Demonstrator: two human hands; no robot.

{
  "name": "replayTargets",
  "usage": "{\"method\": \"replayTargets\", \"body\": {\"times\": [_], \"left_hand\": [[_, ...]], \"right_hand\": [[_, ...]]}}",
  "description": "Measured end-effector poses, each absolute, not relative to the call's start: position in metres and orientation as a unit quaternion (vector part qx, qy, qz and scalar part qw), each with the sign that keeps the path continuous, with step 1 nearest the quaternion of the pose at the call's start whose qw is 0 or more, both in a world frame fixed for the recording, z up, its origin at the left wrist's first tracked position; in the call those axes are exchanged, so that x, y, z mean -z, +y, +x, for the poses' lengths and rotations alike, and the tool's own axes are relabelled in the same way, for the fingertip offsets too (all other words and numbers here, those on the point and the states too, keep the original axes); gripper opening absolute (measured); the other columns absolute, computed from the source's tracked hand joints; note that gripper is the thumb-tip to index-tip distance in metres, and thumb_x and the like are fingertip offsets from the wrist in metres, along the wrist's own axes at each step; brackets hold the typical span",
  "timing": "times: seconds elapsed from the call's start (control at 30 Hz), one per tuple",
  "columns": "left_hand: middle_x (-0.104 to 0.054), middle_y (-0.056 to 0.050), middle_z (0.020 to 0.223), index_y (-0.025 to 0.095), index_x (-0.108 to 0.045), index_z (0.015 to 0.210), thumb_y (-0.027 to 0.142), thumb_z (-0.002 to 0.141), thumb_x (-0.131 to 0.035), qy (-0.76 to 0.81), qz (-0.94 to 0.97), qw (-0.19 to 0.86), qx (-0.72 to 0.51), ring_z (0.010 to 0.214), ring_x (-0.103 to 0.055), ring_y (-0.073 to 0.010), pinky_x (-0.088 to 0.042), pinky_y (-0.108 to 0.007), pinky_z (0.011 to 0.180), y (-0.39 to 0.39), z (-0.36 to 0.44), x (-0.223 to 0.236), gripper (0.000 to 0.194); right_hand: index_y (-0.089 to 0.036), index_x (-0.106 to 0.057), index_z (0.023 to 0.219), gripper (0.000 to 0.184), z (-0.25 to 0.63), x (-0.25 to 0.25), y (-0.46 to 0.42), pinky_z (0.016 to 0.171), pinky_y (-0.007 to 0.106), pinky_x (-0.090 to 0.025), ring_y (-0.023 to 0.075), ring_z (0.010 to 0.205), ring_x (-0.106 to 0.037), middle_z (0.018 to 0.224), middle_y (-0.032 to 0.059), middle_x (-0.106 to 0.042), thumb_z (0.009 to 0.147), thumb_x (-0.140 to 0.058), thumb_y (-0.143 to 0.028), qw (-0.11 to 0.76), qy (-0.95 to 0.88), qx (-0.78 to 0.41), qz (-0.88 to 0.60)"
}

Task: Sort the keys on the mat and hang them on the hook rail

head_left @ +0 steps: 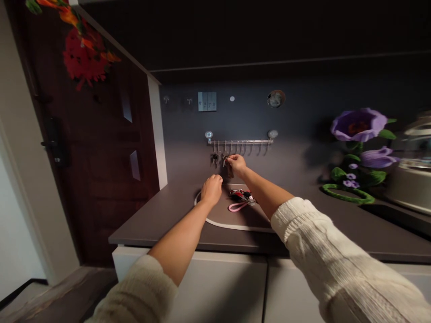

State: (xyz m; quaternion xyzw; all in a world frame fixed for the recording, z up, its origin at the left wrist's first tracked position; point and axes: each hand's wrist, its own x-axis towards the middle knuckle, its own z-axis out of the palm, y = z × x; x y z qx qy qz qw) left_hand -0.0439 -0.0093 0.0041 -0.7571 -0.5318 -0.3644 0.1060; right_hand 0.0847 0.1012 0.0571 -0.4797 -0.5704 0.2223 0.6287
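Observation:
My right hand (237,165) pinches a set of keys (224,161) beside the hooks of a clear hook rail (240,142) on the wall. A dark brown strip or fob (230,172) hangs below its fingers. Left of these keys, another bunch of keys (215,157) hangs from the rail. My left hand (212,190) is lower, over the left side of a white-rimmed tray (232,227), with its fingers curled and their tips partly hidden. In the tray lies a tangle of keys and trinkets (240,196) with red and black parts and a pink loop.
The tray stands on a dark countertop (161,220) under a dark overhead cabinet (235,36). Purple artificial flowers (359,125) and a pale, rounded appliance (412,175) stand at the right. A dark red door (97,175) with a red decoration (84,56) is at the left.

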Motion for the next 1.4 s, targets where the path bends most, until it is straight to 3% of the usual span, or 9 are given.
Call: {"method": "replayTargets", "body": {"times": [0.27,0.6,0.93,1.13,1.4], "left_hand": [[-0.060,-0.006,0.090,0.019,-0.060,0.088,0.024,0.086,-0.038,-0.463,-0.789,0.058,0.399,0.086,-0.054,-0.0148,-0.039,-0.026,0.078,-0.010,-0.044,-0.001,0.023],[-0.063,-0.004,0.082,0.016,-0.067,0.081,0.028,0.077,-0.050,-0.372,-0.857,-0.018,0.355,0.075,-0.054,-0.0131,-0.041,-0.024,0.072,-0.026,-0.025,-0.001,0.020],[-0.065,-0.004,0.080,0.016,-0.068,0.074,0.041,0.078,-0.048,-0.341,-0.897,-0.044,0.279,0.070,-0.054,-0.0130,-0.040,-0.023,0.069,-0.027,-0.022,0.007,0.032],[-0.065,-0.003,0.075,0.014,-0.068,0.075,0.038,0.078,-0.048,-0.348,-0.895,-0.069,0.270,0.068,-0.054,-0.0127,-0.039,-0.023,0.066,-0.023,-0.023,0.009,0.031],[-0.062,-0.005,0.083,0.016,-0.064,0.079,0.023,0.081,-0.044,-0.366,-0.888,-0.012,0.280,0.078,-0.052,-0.0148,-0.039,-0.025,0.072,-0.020,-0.026,0.008,0.022]], "right_hand": [[-0.017,-0.049,0.078,0.014,0.097,-0.054,0.065,0.056,0.021,-0.044,0.0059,0.050,-0.048,0.062,-0.0040,-0.052,0.068,-0.053,-0.008,0.598,-0.555,-0.332,-0.473],[-0.014,-0.055,0.079,0.012,0.124,-0.035,0.032,0.068,0.021,-0.043,0.0060,0.061,-0.048,0.069,-0.0019,-0.056,0.067,-0.054,-0.011,0.587,-0.606,-0.267,-0.466],[-0.015,-0.059,0.080,0.011,0.148,-0.008,0.004,0.071,0.024,-0.042,0.0100,0.069,-0.054,0.076,0.0015,-0.062,0.070,-0.055,-0.016,0.556,-0.651,-0.173,-0.488],[-0.017,-0.061,0.081,0.013,0.152,-0.005,-0.001,0.074,0.024,-0.041,0.0113,0.071,-0.055,0.078,0.0025,-0.064,0.071,-0.054,-0.013,0.470,-0.703,-0.048,-0.531],[-0.016,-0.062,0.084,0.016,0.151,0.000,0.004,0.074,0.025,-0.041,0.0130,0.074,-0.056,0.081,0.0044,-0.065,0.073,-0.052,-0.013,0.432,-0.718,-0.020,-0.545]]}}
